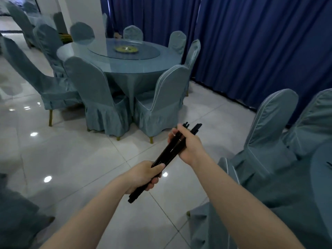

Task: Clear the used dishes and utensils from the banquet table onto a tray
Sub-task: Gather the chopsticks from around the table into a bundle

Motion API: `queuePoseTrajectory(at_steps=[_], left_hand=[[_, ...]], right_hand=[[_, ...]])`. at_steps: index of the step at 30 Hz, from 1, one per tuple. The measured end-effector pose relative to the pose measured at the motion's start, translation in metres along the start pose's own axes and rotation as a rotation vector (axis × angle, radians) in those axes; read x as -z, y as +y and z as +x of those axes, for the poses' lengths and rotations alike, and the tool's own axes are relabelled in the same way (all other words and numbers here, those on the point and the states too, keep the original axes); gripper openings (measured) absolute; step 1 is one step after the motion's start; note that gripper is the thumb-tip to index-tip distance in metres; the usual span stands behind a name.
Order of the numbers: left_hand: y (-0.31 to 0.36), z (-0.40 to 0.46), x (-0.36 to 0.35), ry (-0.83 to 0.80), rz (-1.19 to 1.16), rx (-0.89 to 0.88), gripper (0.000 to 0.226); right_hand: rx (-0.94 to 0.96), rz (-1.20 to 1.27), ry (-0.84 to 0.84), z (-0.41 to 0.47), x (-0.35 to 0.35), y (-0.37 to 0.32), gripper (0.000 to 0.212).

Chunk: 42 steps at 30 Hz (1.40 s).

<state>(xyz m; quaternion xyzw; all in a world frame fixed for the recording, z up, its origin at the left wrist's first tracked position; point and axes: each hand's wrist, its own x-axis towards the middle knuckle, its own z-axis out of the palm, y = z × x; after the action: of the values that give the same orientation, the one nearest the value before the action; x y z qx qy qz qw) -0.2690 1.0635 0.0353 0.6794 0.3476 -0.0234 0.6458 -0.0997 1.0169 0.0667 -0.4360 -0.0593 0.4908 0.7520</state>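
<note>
While both hands worked over tiled floor, left hand curled round near end of black chopsticks bundle; right hand gripped far end, fingers wrapped. Bundle slanted near-left to far-right, in air. Covered chairs near right. Far: round surface with glass turntable, blue curtain behind.

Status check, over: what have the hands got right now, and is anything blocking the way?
Left hand and right hand both grip one bundle of black chopsticks. Held above bare floor tiles. No tray in view. Covered chairs close on the right.
</note>
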Motion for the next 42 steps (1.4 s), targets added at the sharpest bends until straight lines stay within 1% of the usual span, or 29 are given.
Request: queuePoseTrajectory(at_steps=[1,2,4,6,8,11,14,16,18,20,23,25,26,30,33,35,37,40,42], left_hand=[[0.010,0.016,0.014,-0.022,0.049,-0.009,0.033],[0.020,0.033,0.025,-0.043,0.118,-0.027,0.032],[0.044,0.064,0.040,-0.093,0.252,-0.074,0.030],[0.070,0.099,0.043,-0.170,0.290,-0.107,0.024],[0.095,0.139,0.039,-0.213,0.289,-0.125,0.016],[0.133,0.207,0.032,-0.204,0.361,-0.175,0.012],[0.168,0.274,0.027,-0.139,0.466,-0.184,0.024],[0.192,0.315,0.029,-0.085,0.648,-0.237,0.032],[0.215,0.352,0.033,-0.046,0.865,-0.328,0.034],[0.240,0.385,0.032,-0.034,1.002,-0.408,0.035],[0.273,0.435,0.010,-0.085,1.121,-0.492,0.038],[0.293,0.476,-0.013,-0.137,1.172,-0.552,0.037],[0.304,0.496,-0.024,-0.168,1.192,-0.588,0.036],[0.341,0.564,-0.073,-0.322,1.256,-0.738,0.037],[0.368,0.607,-0.110,-0.437,1.218,-0.806,0.038],[0.382,0.622,-0.129,-0.502,1.110,-0.784,0.038],[0.396,0.639,-0.158,-0.618,1.011,-0.743,0.037],[0.409,0.651,-0.206,-0.792,0.943,-0.683,0.037],[0.417,0.658,-0.242,-0.886,0.917,-0.650,0.034]], right_hand=[[0.032,0.036,0.043,0.020,-0.004,-0.009,0.010],[0.068,0.065,0.086,0.037,-0.007,-0.019,0.013],[0.122,0.129,0.180,0.067,-0.006,-0.042,0.025],[0.166,0.203,0.259,0.093,0.003,-0.066,0.030],[0.217,0.263,0.331,0.120,0.015,-0.092,0.031],[0.274,0.362,0.354,0.165,0.035,-0.129,0.040],[0.297,0.389,0.333,0.208,0.064,-0.160,0.044],[0.329,0.375,0.345,0.232,0.089,-0.192,0.047],[0.399,0.286,0.413,0.249,0.117,-0.228,0.050],[0.439,0.092,0.469,0.262,0.140,-0.259,0.053],[0.362,-0.259,0.484,0.280,0.167,-0.281,0.058],[0.339,-0.369,0.514,0.291,0.187,-0.293,0.059],[0.350,-0.357,0.548,0.296,0.199,-0.300,0.059],[0.449,-0.150,0.730,0.298,0.243,-0.330,0.059],[0.523,-0.053,0.905,0.297,0.280,-0.346,0.052],[0.541,-0.007,1.008,0.286,0.299,-0.347,0.046],[0.593,0.042,1.141,0.267,0.322,-0.342,0.036],[0.594,0.053,1.335,0.226,0.349,-0.323,0.021],[0.592,0.061,1.468,0.196,0.369,-0.313,0.015]])
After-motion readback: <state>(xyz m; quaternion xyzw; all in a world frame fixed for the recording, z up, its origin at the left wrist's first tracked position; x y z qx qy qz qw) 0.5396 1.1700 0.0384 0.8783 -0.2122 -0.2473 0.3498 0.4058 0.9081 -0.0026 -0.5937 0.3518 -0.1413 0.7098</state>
